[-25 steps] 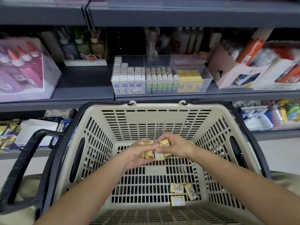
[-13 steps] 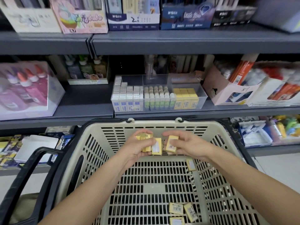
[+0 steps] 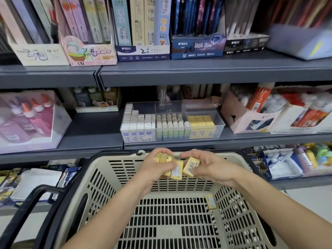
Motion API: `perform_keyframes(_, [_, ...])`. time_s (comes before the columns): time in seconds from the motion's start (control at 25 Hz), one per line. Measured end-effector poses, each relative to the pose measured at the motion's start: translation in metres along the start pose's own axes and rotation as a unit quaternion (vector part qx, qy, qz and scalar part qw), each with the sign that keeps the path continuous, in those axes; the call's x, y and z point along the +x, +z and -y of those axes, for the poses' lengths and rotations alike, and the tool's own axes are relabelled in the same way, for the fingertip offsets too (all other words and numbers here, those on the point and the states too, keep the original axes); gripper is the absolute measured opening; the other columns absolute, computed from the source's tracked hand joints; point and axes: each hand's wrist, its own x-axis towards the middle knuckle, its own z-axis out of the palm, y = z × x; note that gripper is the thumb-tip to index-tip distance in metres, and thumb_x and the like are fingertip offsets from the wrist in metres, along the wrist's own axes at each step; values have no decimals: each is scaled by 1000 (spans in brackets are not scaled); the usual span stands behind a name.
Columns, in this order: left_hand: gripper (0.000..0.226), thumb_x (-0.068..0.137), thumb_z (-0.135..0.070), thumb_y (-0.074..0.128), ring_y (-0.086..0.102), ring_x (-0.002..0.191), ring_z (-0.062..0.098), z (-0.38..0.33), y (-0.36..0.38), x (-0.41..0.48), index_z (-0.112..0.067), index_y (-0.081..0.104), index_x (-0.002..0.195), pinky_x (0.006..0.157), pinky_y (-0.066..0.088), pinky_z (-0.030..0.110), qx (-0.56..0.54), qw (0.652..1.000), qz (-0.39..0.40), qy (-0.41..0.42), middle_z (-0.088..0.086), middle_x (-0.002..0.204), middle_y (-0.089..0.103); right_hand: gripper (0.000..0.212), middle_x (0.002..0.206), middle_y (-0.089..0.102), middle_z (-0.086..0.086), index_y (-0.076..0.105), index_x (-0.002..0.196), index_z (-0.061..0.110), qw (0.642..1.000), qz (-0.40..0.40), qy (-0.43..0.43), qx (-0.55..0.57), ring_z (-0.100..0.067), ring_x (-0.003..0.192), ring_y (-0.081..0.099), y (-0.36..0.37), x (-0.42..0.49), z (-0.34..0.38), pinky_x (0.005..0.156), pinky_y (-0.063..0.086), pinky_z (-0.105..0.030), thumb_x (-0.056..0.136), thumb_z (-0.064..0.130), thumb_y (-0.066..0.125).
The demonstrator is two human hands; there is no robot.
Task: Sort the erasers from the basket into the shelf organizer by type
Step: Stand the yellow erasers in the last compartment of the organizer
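Hands (image 3: 154, 168) around boxy yellow, barcode-stickered erasers (image 3: 191, 167)

Only the arms of the person show. The left hand (image 3: 154, 168) and the right hand (image 3: 210, 168) are bare. The left forearm (image 3: 111, 212) and the right forearm (image 3: 269, 203) are bare too, uncovered up to the near edge.
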Motion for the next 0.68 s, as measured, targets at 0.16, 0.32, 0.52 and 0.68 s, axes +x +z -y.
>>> perform_keyframes(0.16, [30, 72, 2, 74, 67, 68, 15, -2, -7, -1, -24, 65, 85, 54, 51, 27, -9, 1000, -13, 1, 5, 84, 66, 32, 90, 71, -2, 57, 109, 11, 997, -56, -25, -38, -12, 84, 69, 0, -1, 1, 77, 56, -23, 82, -5, 61])
perform_keyframes(0.32, [31, 72, 2, 74, 66, 65, 14, -10, -10, 3, -25, 66, 82, 53, 51, 28, -1, 1000, -19, 17, 1, 78, 66, 19, 85, 73, 0, 63, 105, 14, 991, -78, -46, -95, -7, 76, 68, -1, 2, 5, 68, 55, -17, 87, 7, 60])
perform_keyframes(0.52, [31, 72, 0, 75, 63, 68, 12, -32, -4, 22, -26, 64, 84, 52, 51, 25, 19, 996, -43, 79, -1, 82, 65, 15, 83, 71, 12, 68, 95, 30, 971, -117, -109, -178, 2, 69, 60, -18, 8, 33, 59, 46, -14, 88, 20, 61])
perform_keyframes(0.68, [32, 74, 2, 72, 58, 57, -2, -38, -1, 40, -25, 59, 87, 52, 52, 21, 59, 987, -55, 138, -18, 61, 63, 15, 77, 68, 0, 65, 97, 10, 941, -245, -149, -182, -10, 67, 63, -51, 39, 72, 61, 53, -21, 83, 6, 65])
